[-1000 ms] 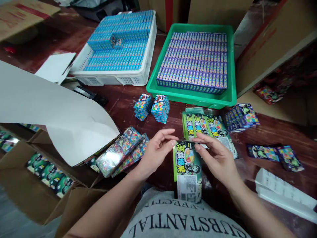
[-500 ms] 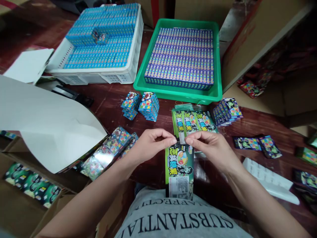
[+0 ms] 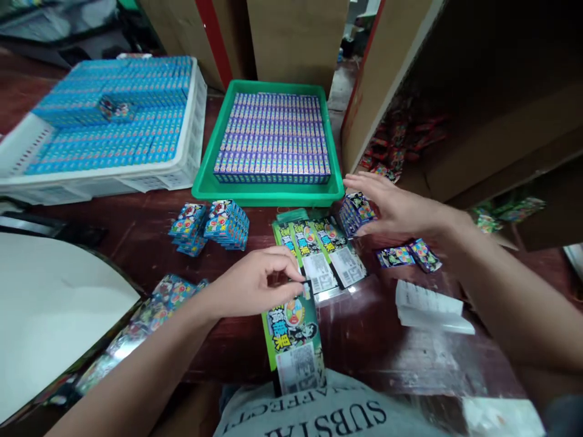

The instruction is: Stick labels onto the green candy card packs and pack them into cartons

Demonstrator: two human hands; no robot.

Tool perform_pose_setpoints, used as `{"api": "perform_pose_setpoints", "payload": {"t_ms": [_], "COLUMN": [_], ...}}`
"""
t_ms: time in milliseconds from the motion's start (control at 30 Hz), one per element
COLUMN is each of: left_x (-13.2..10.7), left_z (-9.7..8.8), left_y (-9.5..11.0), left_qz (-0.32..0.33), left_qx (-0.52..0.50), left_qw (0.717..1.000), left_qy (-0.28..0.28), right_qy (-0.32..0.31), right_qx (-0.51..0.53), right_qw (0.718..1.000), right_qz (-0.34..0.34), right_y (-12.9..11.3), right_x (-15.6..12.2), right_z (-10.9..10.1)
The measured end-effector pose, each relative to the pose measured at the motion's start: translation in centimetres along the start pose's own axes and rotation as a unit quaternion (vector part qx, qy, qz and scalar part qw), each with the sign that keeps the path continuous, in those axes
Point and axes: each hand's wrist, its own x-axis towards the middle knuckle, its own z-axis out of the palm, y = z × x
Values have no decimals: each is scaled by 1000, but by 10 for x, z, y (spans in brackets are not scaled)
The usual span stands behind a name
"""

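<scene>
Pinched by its top edge, a green and black printed candy bag (image 3: 296, 340) hangs from my left hand (image 3: 262, 282) in front of my shirt. My right hand (image 3: 387, 203) is spread around a stack of small purple candy boxes (image 3: 355, 213), thumb and fingers apart; whether it touches them I cannot tell. Between the hands lie several more candy bags (image 3: 319, 243) of the same kind, fanned out with white label panels showing. Two stacks of small blue candy boxes (image 3: 226, 224) stand left of these bags.
A green tray (image 3: 268, 197) of purple boxes and a white crate (image 3: 194, 133) of blue boxes stand at the back. Purple sachets (image 3: 395, 256) and a white sheet (image 3: 430, 306) lie at right. A large white sheet (image 3: 59, 303) covers the left. A cardboard box (image 3: 396, 67) rises at right.
My right hand has let go of the bag's top edge and moved right and away from me to the purple boxes. The left hand still holds the bag. The view has turned rightward.
</scene>
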Motion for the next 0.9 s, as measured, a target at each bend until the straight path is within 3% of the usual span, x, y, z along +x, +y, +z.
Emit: {"api": "perform_pose_setpoints", "payload": {"t_ms": [67, 133, 267, 367, 433, 533, 633, 700, 767, 900], "left_x": [2, -2, -33, -66, -85, -110, -139, -162, -182, -202], "left_z": [2, 0, -15, -17, -12, -5, -8, -12, -15, -16], "left_y": [-1, -3, -11, -19, -21, -17, -10, -7, -7, -15], "left_qz": [-23, -41, -33, -87, -141, -187, -215, -268, -322, -314], "left_qx": [5, 19, 4, -51, -86, -95, -78, -100, -155, -226], "left_qw": [1000, 999, 999, 994, 985, 973, 954, 914, 844, 686], "left_qy": [16, 14, -12, 28, 56, 99, 194, 288, 399, 616], "right_qy": [-64, -99, -62, -1, 0, -1, 75, 107, 92, 91], "right_qx": [-28, -38, -41, -22, -3, -16, -52, -64, -69, -31], "right_qw": [998, 994, 997, 999, 998, 996, 996, 992, 993, 995], "right_qz": [5, 9, -6, -29, -60, -87, -19, 18, 24, 0], "right_y": [30, 43, 28, -11, -50, -110, -151, -165, -169, -166], "right_x": [5, 8, 11, 27, 51, 102, 151, 174, 183, 155], "right_z": [-3, 0, 3, 5, 15, 48, 87, 103, 107, 89]}}
